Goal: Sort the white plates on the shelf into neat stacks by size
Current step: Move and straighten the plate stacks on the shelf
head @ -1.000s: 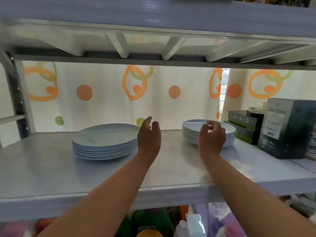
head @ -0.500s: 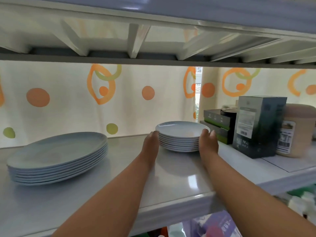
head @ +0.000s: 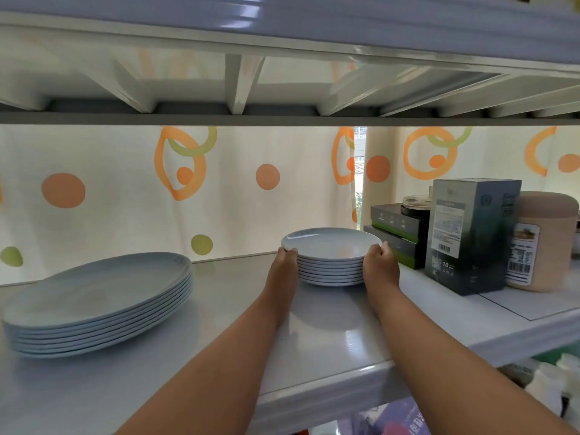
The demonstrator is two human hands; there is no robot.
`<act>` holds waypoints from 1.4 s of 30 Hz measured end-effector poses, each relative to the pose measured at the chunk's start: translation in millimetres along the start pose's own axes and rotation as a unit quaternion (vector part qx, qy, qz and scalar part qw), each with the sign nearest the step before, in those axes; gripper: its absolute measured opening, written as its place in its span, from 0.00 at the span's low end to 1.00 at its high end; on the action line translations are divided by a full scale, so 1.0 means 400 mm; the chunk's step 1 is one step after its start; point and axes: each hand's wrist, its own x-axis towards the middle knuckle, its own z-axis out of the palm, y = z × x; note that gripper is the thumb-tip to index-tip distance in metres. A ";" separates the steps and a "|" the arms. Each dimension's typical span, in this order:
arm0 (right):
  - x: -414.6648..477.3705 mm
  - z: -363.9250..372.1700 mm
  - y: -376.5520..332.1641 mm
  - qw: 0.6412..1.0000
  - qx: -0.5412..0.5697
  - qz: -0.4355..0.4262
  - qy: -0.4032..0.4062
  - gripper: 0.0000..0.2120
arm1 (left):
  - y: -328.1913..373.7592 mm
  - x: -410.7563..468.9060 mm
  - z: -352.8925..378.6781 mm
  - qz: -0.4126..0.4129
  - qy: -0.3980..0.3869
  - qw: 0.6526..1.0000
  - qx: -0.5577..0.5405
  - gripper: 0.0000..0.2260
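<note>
A stack of several small white plates (head: 330, 246) stands at the back middle of the white shelf (head: 329, 334). My left hand (head: 282, 271) clasps the stack's left side, thumb over the top rim. My right hand (head: 380, 267) clasps its right side the same way. The stack rests on the shelf between both hands. A stack of several large white plates (head: 97, 301) sits at the left, apart from my hands, with its edges lined up.
Dark flat boxes (head: 396, 237) with a small jar on top stand just right of the small plates. A tall dark carton (head: 470, 233) and a beige canister (head: 544, 241) follow. The upper shelf (head: 282, 32) hangs low overhead. A patterned curtain (head: 219, 189) closes the back.
Both hands went from hovering in front of the plates to closing on the two sides of the small stack. The view shifted to the right and nearer to the shelf.
</note>
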 end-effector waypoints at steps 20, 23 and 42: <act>-0.087 0.008 -0.023 0.992 -0.075 -0.038 -0.092 0.21 | 0.035 -0.042 -0.085 -0.050 0.081 0.995 -0.025 0.17; -0.102 0.026 -0.020 0.989 -0.081 -0.048 -0.110 0.13 | 0.042 -0.070 -0.114 -0.032 0.083 0.996 0.018 0.16; -0.222 0.116 -0.037 0.985 -0.062 -0.065 -0.150 0.09 | 0.064 -0.187 -0.251 -0.051 0.148 0.987 0.043 0.19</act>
